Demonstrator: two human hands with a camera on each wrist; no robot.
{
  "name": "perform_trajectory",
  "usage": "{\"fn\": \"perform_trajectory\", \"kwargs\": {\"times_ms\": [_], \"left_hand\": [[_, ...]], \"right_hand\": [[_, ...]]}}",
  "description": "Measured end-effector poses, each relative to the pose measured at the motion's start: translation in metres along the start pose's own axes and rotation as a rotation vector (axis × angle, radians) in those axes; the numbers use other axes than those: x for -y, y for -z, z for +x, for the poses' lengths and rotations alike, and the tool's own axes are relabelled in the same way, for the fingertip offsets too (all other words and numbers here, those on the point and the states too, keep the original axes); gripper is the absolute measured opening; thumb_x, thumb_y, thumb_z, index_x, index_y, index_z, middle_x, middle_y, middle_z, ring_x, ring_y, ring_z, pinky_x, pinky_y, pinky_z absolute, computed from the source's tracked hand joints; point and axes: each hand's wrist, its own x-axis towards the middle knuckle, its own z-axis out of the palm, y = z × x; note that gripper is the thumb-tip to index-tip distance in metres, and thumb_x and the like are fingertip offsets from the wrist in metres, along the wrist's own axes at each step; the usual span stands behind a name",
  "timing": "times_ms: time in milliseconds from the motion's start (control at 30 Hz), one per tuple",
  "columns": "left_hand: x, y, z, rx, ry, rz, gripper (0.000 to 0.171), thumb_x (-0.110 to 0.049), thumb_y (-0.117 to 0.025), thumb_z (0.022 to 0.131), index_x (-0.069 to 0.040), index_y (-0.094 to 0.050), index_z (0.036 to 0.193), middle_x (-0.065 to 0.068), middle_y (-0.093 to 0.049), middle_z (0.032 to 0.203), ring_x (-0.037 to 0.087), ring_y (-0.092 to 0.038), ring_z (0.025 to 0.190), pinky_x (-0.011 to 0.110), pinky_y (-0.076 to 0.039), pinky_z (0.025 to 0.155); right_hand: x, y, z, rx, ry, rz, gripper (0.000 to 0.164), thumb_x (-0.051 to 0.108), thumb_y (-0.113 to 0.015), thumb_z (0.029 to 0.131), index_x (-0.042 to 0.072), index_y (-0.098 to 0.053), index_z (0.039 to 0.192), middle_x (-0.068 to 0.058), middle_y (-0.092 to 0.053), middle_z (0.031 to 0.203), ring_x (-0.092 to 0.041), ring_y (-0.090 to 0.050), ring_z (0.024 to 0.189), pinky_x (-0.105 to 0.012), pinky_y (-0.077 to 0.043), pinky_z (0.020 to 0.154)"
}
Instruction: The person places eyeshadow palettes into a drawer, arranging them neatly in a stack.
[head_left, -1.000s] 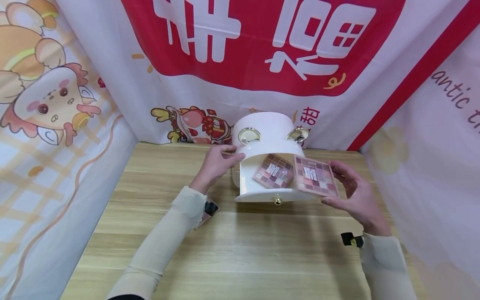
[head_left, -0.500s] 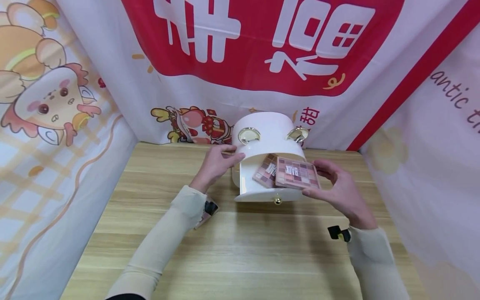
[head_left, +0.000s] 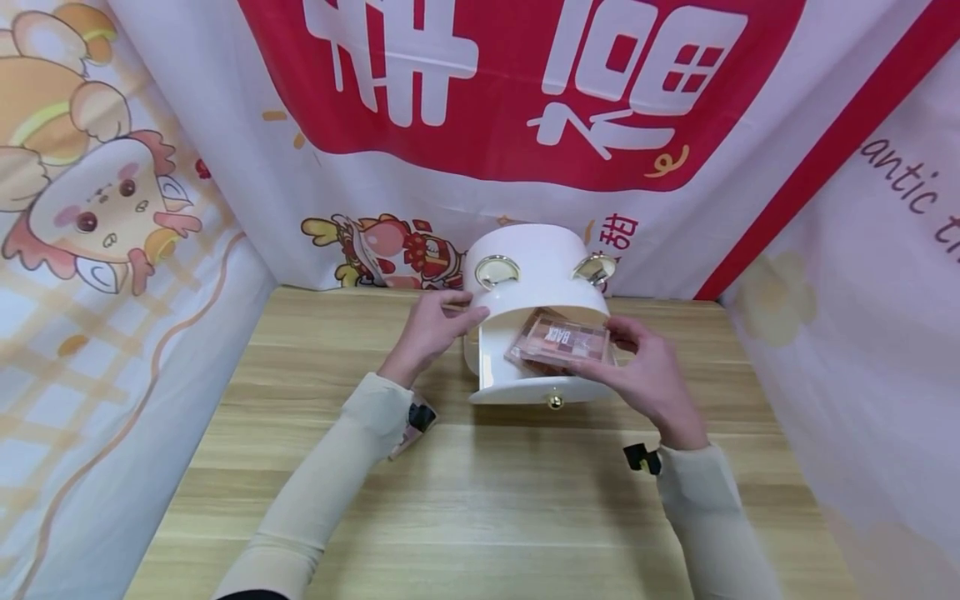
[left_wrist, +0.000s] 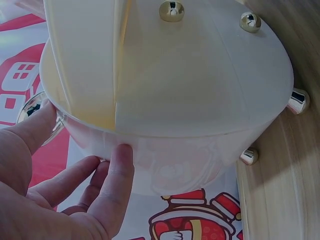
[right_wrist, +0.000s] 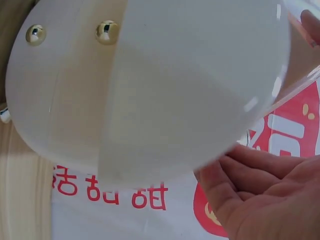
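Observation:
A white rounded storage box with two gold round ornaments stands against the backdrop, its drawer pulled out. My left hand holds the box's left side. In the left wrist view, its thumb lies near a gold ornament and its fingertips against the wall. My right hand pinches the right edge of an eyeshadow palette, which is inside the drawer opening. This palette overlaps another eyeshadow palette lying in the drawer, mostly hidden. The right wrist view shows the drawer front covering most of the held palette.
Partly under the left wrist, another eyeshadow palette lies on the wooden table. A gold knob sticks out from the drawer front. Printed cloth hangs behind and at both sides.
My right hand has moved left with its eyeshadow palette, from the drawer's right side to above the palette inside, tilting it flatter. The left hand has stayed on the box.

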Motion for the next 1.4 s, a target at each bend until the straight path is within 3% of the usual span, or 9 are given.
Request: {"fn": "perform_trajectory", "kwargs": {"times_ms": [400, 800, 933, 1167, 1400], "left_hand": [[0.000, -0.001, -0.001, -0.001, -0.013, -0.011, 0.057, -0.032, -0.080, 0.088, -0.002, -0.062, 0.134, 0.016, -0.065, 0.127, 0.025, -0.068, 0.101, 0.036, -0.060, 0.080], [0.002, 0.000, -0.001, 0.003, -0.012, -0.009, 0.059, -0.033, -0.080, 0.088, -0.003, -0.061, 0.135, 0.015, -0.062, 0.131, 0.025, -0.067, 0.104, 0.036, -0.059, 0.082], [0.002, 0.000, 0.000, 0.002, -0.016, -0.007, 0.059, -0.034, -0.080, 0.088, -0.003, -0.061, 0.135, 0.015, -0.061, 0.132, 0.025, -0.067, 0.104, 0.034, -0.060, 0.080], [0.002, -0.001, -0.001, -0.009, -0.018, -0.004, 0.058, -0.033, -0.080, 0.088, -0.004, -0.062, 0.134, 0.014, -0.062, 0.131, 0.024, -0.068, 0.102, 0.035, -0.060, 0.080], [0.002, -0.001, -0.001, -0.011, -0.018, 0.003, 0.057, -0.034, -0.080, 0.089, -0.004, -0.062, 0.134, 0.014, -0.062, 0.131, 0.023, -0.068, 0.102, 0.037, -0.059, 0.082]], "right_hand": [[0.000, -0.021, 0.004, -0.083, -0.029, -0.036, 0.103, 0.058, -0.088, 0.068, 0.001, -0.049, 0.144, -0.018, -0.056, 0.138, -0.034, -0.052, 0.126, -0.055, -0.041, 0.107], [-0.003, -0.031, 0.004, -0.092, 0.009, -0.060, 0.105, 0.053, -0.087, 0.073, -0.004, -0.042, 0.148, -0.025, -0.051, 0.143, -0.038, -0.051, 0.129, -0.054, -0.038, 0.110], [-0.003, -0.030, 0.003, -0.110, 0.012, -0.034, 0.095, 0.050, -0.083, 0.079, -0.004, -0.044, 0.147, -0.023, -0.051, 0.144, -0.037, -0.051, 0.128, -0.052, -0.040, 0.109], [0.000, -0.022, -0.001, -0.192, 0.043, 0.127, 0.063, 0.031, -0.080, 0.088, -0.006, -0.059, 0.134, -0.021, -0.061, 0.132, -0.036, -0.058, 0.115, -0.052, -0.045, 0.102], [0.001, -0.016, -0.006, -0.208, 0.003, 0.237, 0.049, 0.025, -0.074, 0.094, -0.002, -0.061, 0.133, -0.017, -0.064, 0.127, -0.023, -0.059, 0.106, -0.022, -0.049, 0.091]]}}
